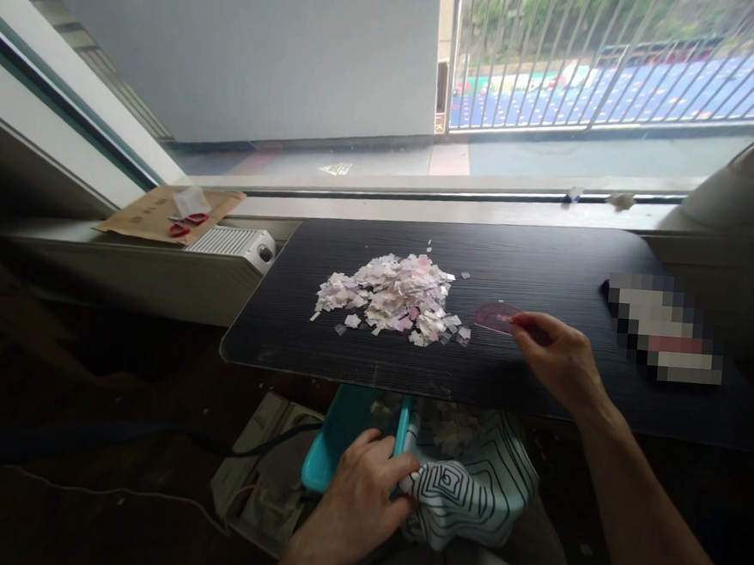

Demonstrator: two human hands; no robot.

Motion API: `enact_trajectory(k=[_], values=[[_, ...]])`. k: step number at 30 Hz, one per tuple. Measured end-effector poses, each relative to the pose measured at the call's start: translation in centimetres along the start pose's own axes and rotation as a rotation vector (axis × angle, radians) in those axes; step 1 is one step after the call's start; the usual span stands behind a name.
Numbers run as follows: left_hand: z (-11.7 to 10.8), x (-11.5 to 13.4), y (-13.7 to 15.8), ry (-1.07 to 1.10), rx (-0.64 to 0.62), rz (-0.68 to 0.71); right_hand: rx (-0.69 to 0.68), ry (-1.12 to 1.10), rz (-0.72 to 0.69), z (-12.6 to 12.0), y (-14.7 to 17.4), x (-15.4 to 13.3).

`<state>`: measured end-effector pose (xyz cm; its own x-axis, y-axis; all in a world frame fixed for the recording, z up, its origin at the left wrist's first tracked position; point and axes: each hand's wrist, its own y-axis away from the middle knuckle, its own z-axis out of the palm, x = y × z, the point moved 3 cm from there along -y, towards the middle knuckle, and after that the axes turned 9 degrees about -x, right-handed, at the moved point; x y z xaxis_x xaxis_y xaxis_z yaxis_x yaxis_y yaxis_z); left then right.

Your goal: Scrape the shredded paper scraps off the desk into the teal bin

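My right hand (556,355) pinches a translucent pink half-round plastic piece (496,317), held just above or on the dark tabletop (521,258); which of the two I cannot tell. To its left lies a loose heap of small white and pinkish paper-like scraps (395,292), with a few pieces scattered around it. Below the table edge, my left hand (369,480) is closed around the rim of a teal plastic bin (322,459). Its fingertips also touch a white cloth with black line patterns (465,495). More scraps (457,430) lie in the cloth's hollow.
A pixelated dark-edged object (664,328) lies on the table's right side. Left of the table, red-handled scissors (187,224) rest on a brown envelope (142,214) by a white ribbed box (234,245). A cable (123,492) runs across the floor. The window sill (485,211) borders the table.
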<state>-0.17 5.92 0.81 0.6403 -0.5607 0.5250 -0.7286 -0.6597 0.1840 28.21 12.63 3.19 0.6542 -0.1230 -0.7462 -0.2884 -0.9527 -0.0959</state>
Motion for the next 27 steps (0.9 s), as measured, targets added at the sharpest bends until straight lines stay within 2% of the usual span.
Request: enact_trajectory(k=[2,7,13,19,23,27], values=[[0.0,0.0,0.0,-0.002,0.002,0.005,0.013,-0.004,-0.029,0.3,-0.3,-0.3],[0.1,0.0,0.1,-0.007,0.010,-0.004,-0.069,-0.007,-0.131,1.6,-1.5,-1.2],[0.3,-0.2,0.3,0.004,0.012,-0.009,0.057,0.113,-0.066,0.0,-1.0,-0.2],[0.2,-0.1,-0.1,-0.017,-0.001,0.007,-0.092,-0.003,-0.080,0.3,0.0,-0.6],[0.1,0.0,-0.1,-0.018,0.002,0.013,0.002,0.008,-0.066,0.3,-0.2,-0.3],[0.3,-0.1,0.0,-0.018,0.002,0.004,-0.058,-0.013,-0.066,0.2,-0.1,-0.1]])
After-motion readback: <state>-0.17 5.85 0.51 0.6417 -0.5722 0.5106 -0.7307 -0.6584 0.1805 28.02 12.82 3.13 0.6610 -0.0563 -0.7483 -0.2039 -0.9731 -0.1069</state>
